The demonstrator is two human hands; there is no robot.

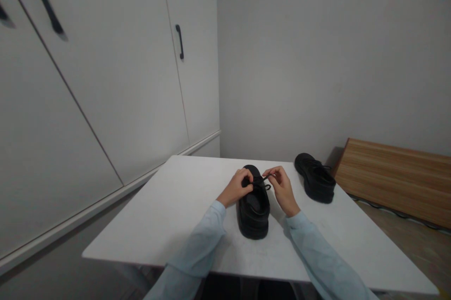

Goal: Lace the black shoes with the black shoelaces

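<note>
A black lace-up shoe stands upright on the white table, its toe pointing away from me and its heel toward me. Over the left side of its lacing, my left hand is closed in a pinch; what lies between those fingertips is mostly hidden, though lace runs out from them. My right hand pinches a black shoelace just right of the shoe, and the lace is drawn out toward it. A loop of lace hangs beside the shoe's opening, below the right fingertips.
A second black shoe rests near the table's right edge. The white table reaches toward a corner between white cabinets and a grey wall. A wooden panel leans beyond the table at right.
</note>
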